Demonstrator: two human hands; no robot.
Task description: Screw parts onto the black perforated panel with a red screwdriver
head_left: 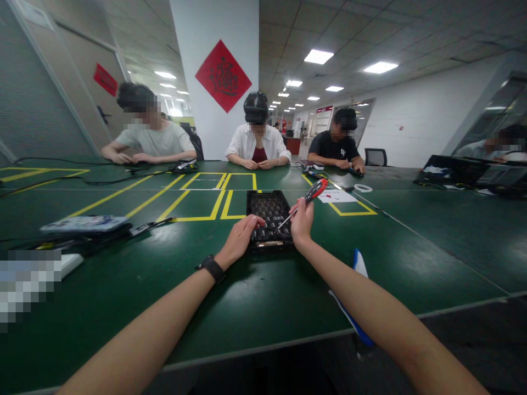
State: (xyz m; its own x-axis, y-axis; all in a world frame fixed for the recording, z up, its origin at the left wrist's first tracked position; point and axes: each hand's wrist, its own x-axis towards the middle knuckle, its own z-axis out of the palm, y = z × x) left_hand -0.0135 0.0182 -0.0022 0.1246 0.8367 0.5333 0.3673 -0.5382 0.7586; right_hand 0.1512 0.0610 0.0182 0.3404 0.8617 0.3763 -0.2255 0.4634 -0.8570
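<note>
A black plastic case with a patterned inner face lies on the green table in front of me; a pale connector-like piece shows at its near edge. At its left side, my left hand has its fingers bent together over the rim, gripping it. My right hand is closed around a screwdriver with a red and grey handle. The screwdriver is tilted, its thin shaft pointing down and left into the case. Whether the tip touches a screw is too small to tell.
Blue-and-white object lies partly under my right forearm. At left are a flat patterned box and cables. White paper and a tape roll lie beyond my right hand. Several people sit across the table, which bears yellow tape outlines.
</note>
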